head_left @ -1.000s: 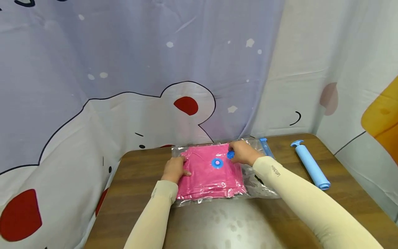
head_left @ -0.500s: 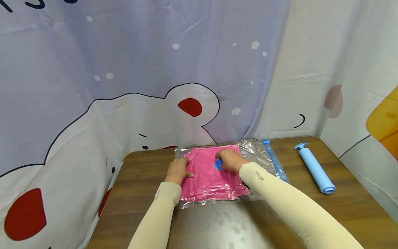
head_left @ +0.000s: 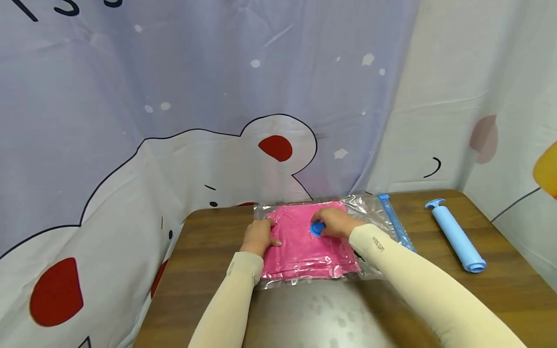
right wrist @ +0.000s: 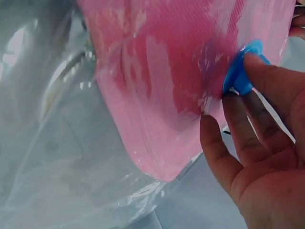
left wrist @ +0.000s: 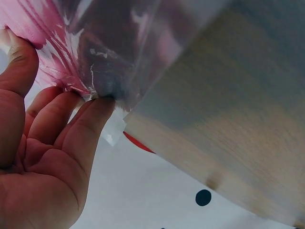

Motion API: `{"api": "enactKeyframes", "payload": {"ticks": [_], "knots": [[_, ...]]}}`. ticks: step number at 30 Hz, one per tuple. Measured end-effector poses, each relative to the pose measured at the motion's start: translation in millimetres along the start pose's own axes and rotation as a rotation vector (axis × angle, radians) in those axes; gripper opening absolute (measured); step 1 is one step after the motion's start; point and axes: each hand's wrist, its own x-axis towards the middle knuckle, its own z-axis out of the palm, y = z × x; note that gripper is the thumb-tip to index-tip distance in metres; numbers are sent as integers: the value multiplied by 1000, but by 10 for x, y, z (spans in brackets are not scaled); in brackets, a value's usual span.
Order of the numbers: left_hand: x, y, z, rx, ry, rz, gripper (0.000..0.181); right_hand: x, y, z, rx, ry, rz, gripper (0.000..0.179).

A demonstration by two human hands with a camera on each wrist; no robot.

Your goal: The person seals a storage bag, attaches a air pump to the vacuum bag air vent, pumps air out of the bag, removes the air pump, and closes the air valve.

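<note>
A clear vacuum storage bag [head_left: 363,207] lies on the table with folded pink cloth [head_left: 296,253] inside it. My left hand [head_left: 257,237] holds the bag's left side; in the left wrist view, the thumb lies over the pink part and the curled fingers [left wrist: 93,121] are at the plastic's edge. Between thumb and fingers my right hand [head_left: 338,223] pinches a round blue valve cap [right wrist: 240,71], which sits over the bag's valve position on the pink area. The valve beneath is hidden by the cap and fingers.
A blue zip strip [head_left: 396,222] runs along the bag's right end. Further right on the wooden table [head_left: 213,251] lies a light blue hand pump [head_left: 457,237] with a T-shaped handle. A printed curtain [head_left: 196,87] hangs right behind the table's back edge.
My right hand has carried the blue cap left from beside the valve to over it, covering the valve. My left hand stays on the bag's left side. The head view has shifted slightly.
</note>
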Motion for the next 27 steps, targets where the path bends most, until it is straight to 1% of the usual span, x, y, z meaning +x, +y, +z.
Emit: {"api": "enactKeyframes", "payload": {"ticks": [1,5,6,9,13,15,16,18,21,22,23,25,26,27], "knots": [[-9,16,-23,-6,-3,8,80,-3,6,-14,-12,2,-4,34],[-19,46,-61,-22,-9,-7,82,-3,-5,-54,-56,6,-22,29],[-10,37,-46,-21,-4,-13,80,0,-13,-62,-64,5,-24,29],[-18,46,-58,-17,-8,-22,80,12,-39,-80,-84,-11,-27,29],[-38,68,-83,-14,-22,-23,82,24,-53,-96,-97,-42,-25,27],[-33,61,-64,-26,-18,-29,81,25,-54,-103,-100,-48,-25,25],[-42,73,-70,-28,-27,-31,81,23,-54,-104,-98,-50,-23,25],[-49,68,-66,-38,-19,-32,80,21,-57,-109,-102,-46,-27,24],[-65,108,-98,-26,-23,-33,77,25,-50,-104,-110,-39,-36,25],[-90,144,-139,-18,-32,-38,77,29,-47,-100,-116,-35,-39,25],[-97,153,-150,-10,-23,-37,76,32,-43,-94,-126,-31,-43,24],[-173,260,-265,-4,-46,-54,73,40,-36,-79,-127,-31,-34,24],[-215,304,-317,-4,-46,-60,71,44,-35,-74,-125,-31,-28,23],[-224,304,-318,7,-34,-45,71,48,-34,-67,-127,-30,-22,23]]}}
